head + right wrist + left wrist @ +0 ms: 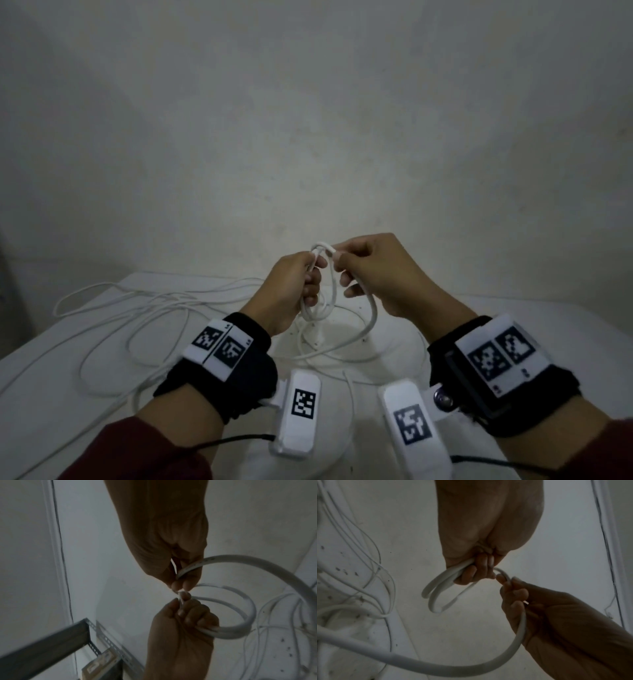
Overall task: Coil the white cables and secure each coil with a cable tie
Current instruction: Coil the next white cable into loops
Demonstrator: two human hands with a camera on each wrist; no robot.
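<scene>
My left hand (310, 281) is raised above the table and grips a small coil of white cable (313, 308) with a few loops, seen in the left wrist view as the coil (436, 588) hanging from the curled fingers (471, 573). My right hand (342, 270) is close beside it and pinches the same cable (188, 568) between thumb and fingers. From that pinch the cable (373, 315) hangs in a wide loop and runs down to the table. The two hands' fingertips nearly touch at the top of the coil.
Loose white cables (130, 308) sprawl in big loops over the left of the white table (513, 342). A round white disc (394, 363) lies below my hands. A plain wall stands behind. A grey metal shelf frame (51, 639) shows in the right wrist view.
</scene>
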